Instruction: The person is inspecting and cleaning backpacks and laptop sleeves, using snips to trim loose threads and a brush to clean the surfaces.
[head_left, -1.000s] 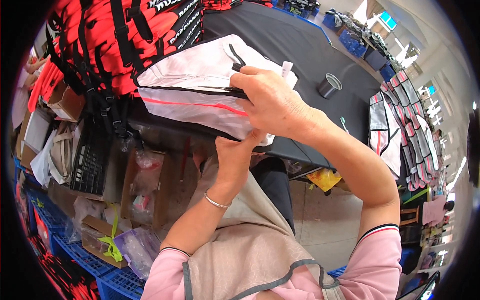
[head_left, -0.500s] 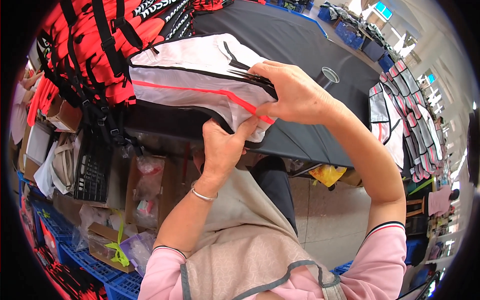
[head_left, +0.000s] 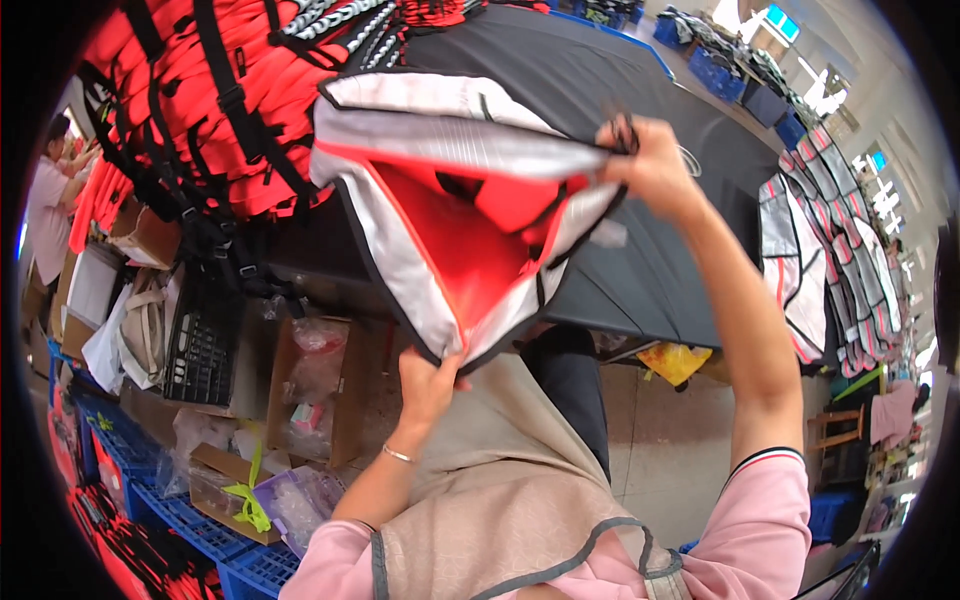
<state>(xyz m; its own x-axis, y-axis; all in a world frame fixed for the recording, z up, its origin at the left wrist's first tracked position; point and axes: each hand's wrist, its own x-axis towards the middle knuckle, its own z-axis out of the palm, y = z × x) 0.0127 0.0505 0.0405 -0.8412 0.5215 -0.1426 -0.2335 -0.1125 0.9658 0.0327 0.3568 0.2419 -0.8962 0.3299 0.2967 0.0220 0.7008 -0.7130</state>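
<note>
Far left: person in pink top (head_left: 45, 215) at own work, cardboard boxes (head_left: 150, 240) and blue crates (head_left: 190, 520) below. Red vest pile (head_left: 200, 110) with black straps on table. Your left hand (head_left: 428, 385) pinches bottom edge of grey-and-red vest (head_left: 450, 220), held up over dark table (head_left: 600, 90). Half second ago it was folded shut, now spread open, red lining showing, so you're opening it up. Your right hand (head_left: 655, 165) is closed on top corner, raised higher. Right: more grey vests (head_left: 830, 250) stacked, tan floor (head_left: 660, 450) below.

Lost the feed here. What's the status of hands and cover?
Left hand grips cover's lower edge. Right hand holds its top corner. Cover spread open, red inside. Nothing blocking.
</note>
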